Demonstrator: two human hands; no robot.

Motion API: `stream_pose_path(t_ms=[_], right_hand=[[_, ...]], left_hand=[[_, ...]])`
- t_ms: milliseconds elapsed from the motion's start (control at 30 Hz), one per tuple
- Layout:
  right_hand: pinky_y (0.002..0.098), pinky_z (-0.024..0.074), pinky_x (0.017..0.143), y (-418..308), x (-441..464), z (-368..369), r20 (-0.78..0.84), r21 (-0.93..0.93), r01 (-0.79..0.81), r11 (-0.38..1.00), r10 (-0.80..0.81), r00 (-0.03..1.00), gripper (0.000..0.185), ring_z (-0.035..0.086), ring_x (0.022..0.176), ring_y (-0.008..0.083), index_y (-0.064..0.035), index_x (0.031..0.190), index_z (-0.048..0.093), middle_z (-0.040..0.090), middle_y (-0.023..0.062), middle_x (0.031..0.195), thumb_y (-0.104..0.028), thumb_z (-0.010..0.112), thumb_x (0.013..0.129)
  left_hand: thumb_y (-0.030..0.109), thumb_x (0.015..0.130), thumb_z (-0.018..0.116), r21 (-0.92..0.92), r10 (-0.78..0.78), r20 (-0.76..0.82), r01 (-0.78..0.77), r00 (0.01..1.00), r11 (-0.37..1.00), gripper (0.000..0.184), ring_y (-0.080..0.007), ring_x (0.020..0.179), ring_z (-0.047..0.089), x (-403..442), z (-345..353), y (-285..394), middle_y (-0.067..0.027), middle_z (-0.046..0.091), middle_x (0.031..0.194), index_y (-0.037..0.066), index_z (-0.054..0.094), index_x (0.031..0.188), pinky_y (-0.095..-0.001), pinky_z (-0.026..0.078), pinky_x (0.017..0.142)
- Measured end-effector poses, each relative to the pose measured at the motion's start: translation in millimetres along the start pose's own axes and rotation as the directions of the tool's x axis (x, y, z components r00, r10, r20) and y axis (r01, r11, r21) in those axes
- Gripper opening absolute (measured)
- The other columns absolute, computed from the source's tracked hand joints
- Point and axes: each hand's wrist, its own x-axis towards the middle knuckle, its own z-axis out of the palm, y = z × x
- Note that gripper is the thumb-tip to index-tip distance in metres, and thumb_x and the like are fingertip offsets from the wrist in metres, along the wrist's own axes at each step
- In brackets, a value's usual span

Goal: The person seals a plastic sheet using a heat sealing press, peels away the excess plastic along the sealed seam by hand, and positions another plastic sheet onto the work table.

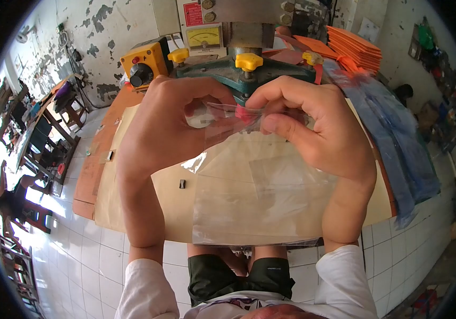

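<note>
Both of my hands are raised in front of the machine head, with a piece of clear plastic film (218,127) stretched between them. My left hand (156,127) has its fingers closed on the film's left part. Thumb and bent fingers of my right hand (313,125) pinch its right part. A pink spot (244,114) shows at or behind the film; I cannot tell what it belongs to. Under the hands, a larger clear plastic sheet (228,212) lies flat on the tan work surface (116,196). A small dark block (182,184) rests left of that sheet.
The green machine head (212,76) with yellow knobs (248,62) stands just beyond my hands. A yellow control box (145,61) is at back left. Orange sheets (353,48) are stacked at back right, and blue-tinted plastic (387,138) hangs over the right edge.
</note>
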Motion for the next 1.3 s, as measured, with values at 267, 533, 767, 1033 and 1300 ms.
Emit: stream_pose_path(t_ms=[267, 533, 767, 1033, 1300], right_hand=[[0.0245, 0.0538, 0.076, 4, 0, 3, -0.029, -0.01, 0.014, 1.0, -0.014, 0.999, 0.026, 0.069, 0.083, 0.0107, 0.0045, 0.109, 0.065, 0.071, 0.0081, 0.09, 0.012, 0.064, 0.084], [0.0272, 0.0488, 0.06, 14, 2, 11, -0.144, 0.045, 0.119, 0.992, -0.111, 0.983, 0.017, 0.067, 0.065, 0.0126, 0.0018, 0.103, 0.066, 0.071, 0.0157, 0.077, 0.002, 0.068, 0.087], [0.0269, 0.0501, 0.062, 8, 1, 10, -0.117, 0.09, 0.07, 0.994, -0.059, 0.991, 0.016, 0.069, 0.07, 0.013, 0.0022, 0.102, 0.066, 0.072, 0.0156, 0.079, 0.003, 0.068, 0.086], [0.0252, 0.0524, 0.067, 10, 0, 5, -0.108, 0.08, 0.077, 0.994, -0.068, 0.992, 0.018, 0.071, 0.075, 0.0127, 0.0029, 0.104, 0.066, 0.073, 0.0145, 0.083, 0.002, 0.068, 0.086], [0.0228, 0.0525, 0.071, 8, -3, -4, -0.102, 0.126, 0.05, 0.991, -0.037, 0.994, 0.016, 0.07, 0.08, 0.01, 0.0039, 0.104, 0.065, 0.074, 0.0095, 0.084, 0.001, 0.068, 0.088]], left_hand=[[0.027, 0.062, 0.095, 0.008, 0.025, 0.052, -0.025, 0.998, 1.0, 0.047, -0.013, 0.074, 0.063, 1, -2, 9, -0.0043, 0.072, 0.087, 0.004, 0.073, 0.097, -0.0279, 0.043, 0.063], [0.036, 0.058, 0.096, 0.064, -0.008, 0.046, 0.005, 0.999, 0.998, 0.054, -0.0131, 0.073, 0.063, 1, 2, 12, -0.0013, 0.071, 0.083, 0.006, 0.072, 0.095, -0.0279, 0.044, 0.064], [0.034, 0.06, 0.095, 0.138, -0.074, 0.008, 0.073, 0.997, 0.988, 0.047, -0.0131, 0.07, 0.063, 1, 4, 13, -0.0012, 0.071, 0.079, 0.007, 0.073, 0.093, -0.0272, 0.045, 0.063], [0.02, 0.067, 0.091, 0.054, -0.165, 0.031, 0.163, 0.986, 0.985, 0.035, -0.0103, 0.07, 0.058, -1, -3, 5, -0.0008, 0.071, 0.083, 0.005, 0.074, 0.093, -0.0257, 0.045, 0.064], [0.004, 0.079, 0.081, -0.03, -0.128, 0.018, 0.129, 0.992, 0.991, 0.016, -0.0071, 0.078, 0.058, -6, -23, -3, -0.0003, 0.073, 0.09, 0.003, 0.074, 0.093, -0.0259, 0.047, 0.075]])
